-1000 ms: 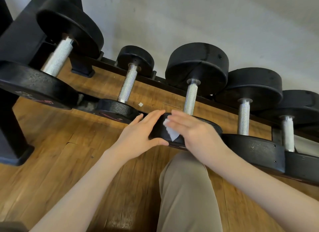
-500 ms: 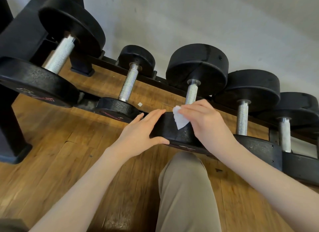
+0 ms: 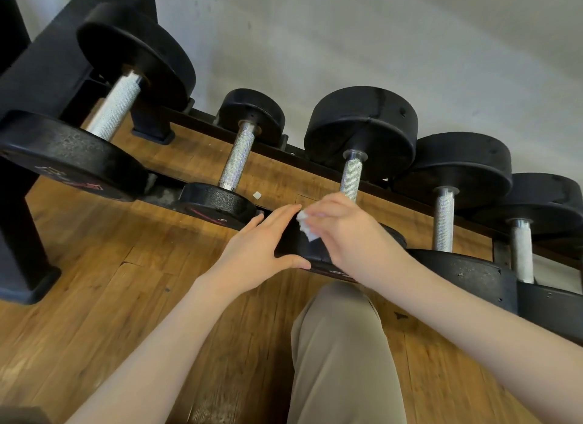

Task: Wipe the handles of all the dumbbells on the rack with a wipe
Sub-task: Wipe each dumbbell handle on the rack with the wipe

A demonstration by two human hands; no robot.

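Several black dumbbells with knurled silver handles lie across a black rack. My right hand pinches a small white wipe at the near end of the middle dumbbell's handle, just above its front weight. My left hand grips the left side of that front weight, thumb underneath and fingers along its top. Other handles show to the left, far left and right.
A wooden floor runs under the rack, with a small white scrap lying on it. A pale wall stands behind. My knee in beige trousers is directly below the hands. The rack's black leg stands at left.
My right hand with the wipe went up off the front weight onto the handle's near end, then slid slightly down. The left hand kept its grip on the weight.
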